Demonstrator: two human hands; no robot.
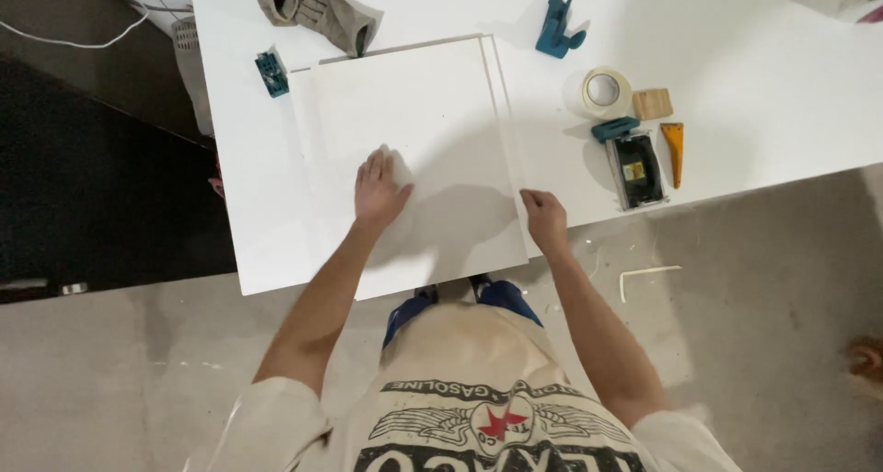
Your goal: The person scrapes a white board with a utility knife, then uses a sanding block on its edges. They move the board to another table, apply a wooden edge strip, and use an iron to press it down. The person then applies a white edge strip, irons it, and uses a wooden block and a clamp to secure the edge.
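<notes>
White surface (791, 86): white board (414, 141) under both grips; grey gloves (317, 10) beyond; tape roll (602, 90), wood block (652, 103), orange wedge (674, 150) beyond right grip.

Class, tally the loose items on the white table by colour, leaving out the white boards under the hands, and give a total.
Teal tools: 3
Grey glove: 1
White tape roll: 1
Wooden block: 1
Orange wedge: 1
Black box: 1
Total: 8
</notes>
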